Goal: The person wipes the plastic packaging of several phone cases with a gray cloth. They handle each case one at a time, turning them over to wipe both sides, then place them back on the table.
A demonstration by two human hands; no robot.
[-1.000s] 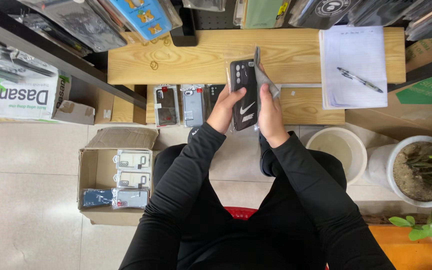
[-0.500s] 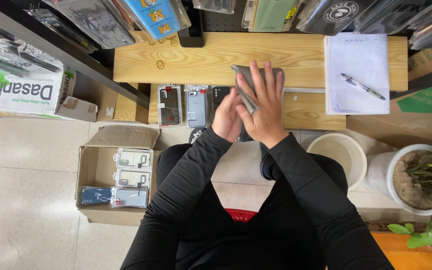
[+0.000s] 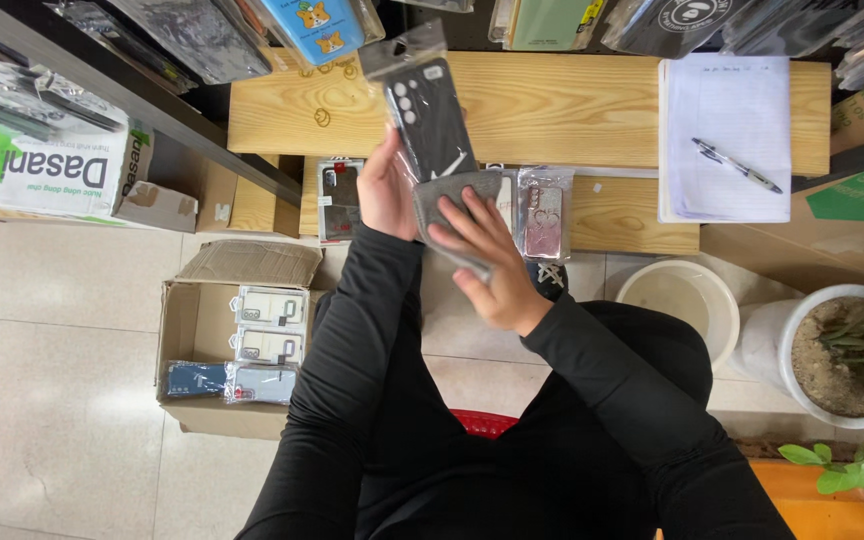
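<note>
My left hand (image 3: 384, 190) holds up a black phone case in a clear plastic sleeve (image 3: 430, 112), tilted over the wooden bench (image 3: 572, 105). My right hand (image 3: 487, 255) grips a grey cloth (image 3: 452, 215) just below that case. Two more packaged phone cases lie on the lower wooden shelf: a dark one (image 3: 338, 198) left of my hands and a pink glittery one (image 3: 544, 212) on the right.
A cardboard box (image 3: 192, 330) with several packaged cases sits on the tiled floor at left. A notepad (image 3: 727, 135) with a pen (image 3: 737, 165) lies on the bench. A white bucket (image 3: 680, 300) and a potted plant (image 3: 842, 355) stand at right. Packaged cases hang overhead.
My left hand has raised the black case up and to the left, away from the cloth. My right hand has dropped lower with the grey cloth.
</note>
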